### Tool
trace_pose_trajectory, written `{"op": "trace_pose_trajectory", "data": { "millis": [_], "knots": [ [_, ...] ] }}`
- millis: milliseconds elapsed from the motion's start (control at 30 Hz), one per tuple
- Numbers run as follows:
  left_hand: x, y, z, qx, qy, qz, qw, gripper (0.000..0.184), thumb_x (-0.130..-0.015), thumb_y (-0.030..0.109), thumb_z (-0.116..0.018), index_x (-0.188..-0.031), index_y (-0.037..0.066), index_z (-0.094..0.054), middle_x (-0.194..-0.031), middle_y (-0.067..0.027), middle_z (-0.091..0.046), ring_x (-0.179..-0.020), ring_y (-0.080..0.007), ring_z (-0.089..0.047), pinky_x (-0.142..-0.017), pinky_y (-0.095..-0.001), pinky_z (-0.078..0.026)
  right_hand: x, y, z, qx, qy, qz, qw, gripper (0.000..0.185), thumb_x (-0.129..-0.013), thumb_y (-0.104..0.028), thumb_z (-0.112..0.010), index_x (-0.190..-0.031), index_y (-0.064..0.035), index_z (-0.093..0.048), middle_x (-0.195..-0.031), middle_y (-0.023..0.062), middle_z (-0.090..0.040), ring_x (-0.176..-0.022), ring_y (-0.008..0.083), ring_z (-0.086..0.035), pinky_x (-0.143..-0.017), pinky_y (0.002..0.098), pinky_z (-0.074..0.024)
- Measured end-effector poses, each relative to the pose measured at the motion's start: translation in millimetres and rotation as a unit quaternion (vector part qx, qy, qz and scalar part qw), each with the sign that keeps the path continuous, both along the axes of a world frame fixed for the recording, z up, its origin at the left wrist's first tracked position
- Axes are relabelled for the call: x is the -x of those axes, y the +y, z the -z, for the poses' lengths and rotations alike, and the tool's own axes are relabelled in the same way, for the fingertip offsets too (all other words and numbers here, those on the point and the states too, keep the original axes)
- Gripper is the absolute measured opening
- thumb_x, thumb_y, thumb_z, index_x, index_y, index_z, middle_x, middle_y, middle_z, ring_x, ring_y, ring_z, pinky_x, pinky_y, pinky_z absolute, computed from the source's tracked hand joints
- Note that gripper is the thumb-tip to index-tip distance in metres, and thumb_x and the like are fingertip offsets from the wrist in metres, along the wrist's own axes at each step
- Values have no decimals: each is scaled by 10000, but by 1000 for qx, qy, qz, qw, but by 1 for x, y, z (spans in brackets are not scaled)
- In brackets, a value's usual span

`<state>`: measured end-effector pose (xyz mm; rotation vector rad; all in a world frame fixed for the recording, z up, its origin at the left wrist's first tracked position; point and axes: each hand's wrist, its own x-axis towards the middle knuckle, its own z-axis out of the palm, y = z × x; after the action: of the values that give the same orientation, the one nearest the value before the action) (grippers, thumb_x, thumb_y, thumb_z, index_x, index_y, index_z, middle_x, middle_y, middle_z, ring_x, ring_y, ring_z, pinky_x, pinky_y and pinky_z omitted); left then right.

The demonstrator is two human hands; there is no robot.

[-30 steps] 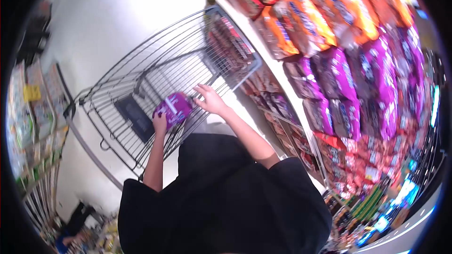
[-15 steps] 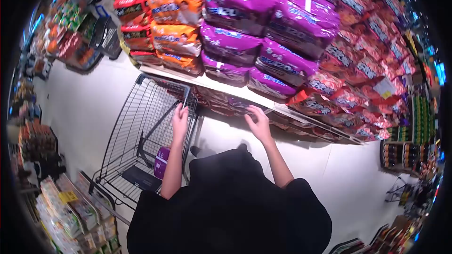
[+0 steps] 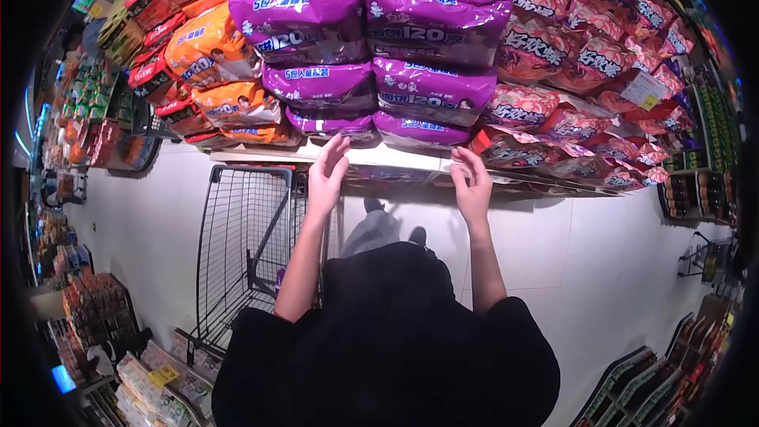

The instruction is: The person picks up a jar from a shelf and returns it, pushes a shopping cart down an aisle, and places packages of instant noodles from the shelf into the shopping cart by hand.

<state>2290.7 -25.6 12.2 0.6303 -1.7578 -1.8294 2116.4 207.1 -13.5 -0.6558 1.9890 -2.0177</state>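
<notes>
Stacks of purple noodle packs (image 3: 431, 32) fill the shelf ahead, above and in front of both hands. My left hand (image 3: 326, 175) is raised near the front edge of the shelf (image 3: 399, 157), just below the lower purple packs; its fingers are apart and it holds nothing. To the right, my right hand (image 3: 473, 182) is held up by the same edge, empty, with fingers spread. The wire shopping cart (image 3: 241, 229) stands at my left. A small bit of a purple pack (image 3: 280, 277) shows inside it, mostly hidden by my left forearm.
Orange packs (image 3: 209, 51) and red packs (image 3: 158, 35) lie left of the purple ones. Pink-red bags (image 3: 569, 130) with a price card (image 3: 644, 90) are on the right. Another cart (image 3: 706, 257) stands far right. A low display (image 3: 150, 395) is at the lower left.
The view has turned from the cart toward the shelf. My left hand has let go of the purple pack, now in the cart. Both hands have come up to the shelf edge.
</notes>
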Motion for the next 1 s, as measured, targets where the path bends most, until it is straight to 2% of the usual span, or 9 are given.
{"op": "trace_pose_trajectory", "data": {
  "millis": [100, 233, 333, 467, 533, 667, 733, 867, 1000],
  "knots": [
    [40, -17, -43, 20, 66, 32, 997, 504, -914, -14, -519, -1403, -41, -400, -1400, -176, -489, -1296, -234, -473, -1112, -355, -326, 18, -15, -36, 69, -17, 36, 997, 418, -909, -8, -589, -1301, 73, -470, -1185, 157, -602, -1082, 178, -586, -943, 284, -463],
    [86, -39, -90, 117, 146, 79, 979, 618, -872, 139, -585, -1425, -41, -374, -1476, -186, -391, -1373, -274, -375, -1129, -396, -298, 51, -34, -74, 73, 42, 79, 993, 504, -904, -41, -605, -1357, 70, -412, -1235, 175, -568, -1129, 201, -557, -987, 314, -433],
    [115, -50, -102, 110, 230, 118, 960, 712, -860, 230, -596, -1463, -19, -312, -1543, -197, -260, -1426, -292, -275, -1149, -425, -237, 75, -50, -103, 80, 56, 90, 991, 612, -894, -94, -629, -1407, 71, -341, -1342, 213, -485, -1237, 252, -492, -1058, 360, -376],
    [140, -51, -109, 150, 249, 138, 947, 750, -848, 237, -611, -1475, -10, -282, -1554, -219, -200, -1443, -336, -211, -1159, -428, -192, 109, -78, -139, 81, 82, 107, 987, 716, -877, -185, -667, -1427, 85, -297, -1407, 246, -410, -1314, 301, -419, -1096, 393, -329],
    [148, -47, -105, 238, 194, 67, 949, 764, -839, 213, -629, -1474, -13, -270, -1529, -247, -222, -1429, -355, -231, -1157, -436, -191, 127, -92, -152, 117, 63, 100, 986, 775, -874, -245, -679, -1439, 90, -269, -1429, 266, -371, -1348, 325, -378, -1112, 392, -306],
    [156, -22, -123, 260, 97, -7, 961, 819, -872, 211, -645, -1496, -19, -166, -1553, -233, -156, -1448, -340, -166, -1173, -425, -147, 150, -117, -178, 136, 37, 65, 988, 775, -864, -267, -706, -1429, 77, -301, -1334, 185, -492, -1213, 214, -497, -1038, 317, -370],
    [165, -21, -121, 265, 95, -16, 959, 834, -881, 234, -644, -1493, -29, -141, -1525, -243, -191, -1429, -362, -181, -1163, -431, -162, 160, -126, -176, 142, 15, 42, 989, 552, -849, -254, -729, -1271, 12, -493, -1144, 72, -612, -996, 137, -576, -917, 291, -440],
    [176, -28, -120, 305, 23, -54, 951, 780, -863, 198, -642, -1481, 1, -209, -1302, -253, -338, -1259, -399, -316, -1095, -465, -239, 171, -132, -161, 110, 19, 44, 993, 413, -857, -250, -713, -1160, 2, -588, -1083, 60, -648, -970, 132, -589, -889, 286, -454],
    [177, -28, -116, 309, 38, -49, 949, 751, -839, 160, -629, -1466, 7, -245, -1301, -284, -314, -1261, -430, -302, -1096, -505, -227, 166, -130, -151, 129, 9, 49, 990, 429, -878, -286, -684, -1175, 11, -593, -1106, 66, -648, -991, 132, -585, -896, 283, -446]
  ]
}}
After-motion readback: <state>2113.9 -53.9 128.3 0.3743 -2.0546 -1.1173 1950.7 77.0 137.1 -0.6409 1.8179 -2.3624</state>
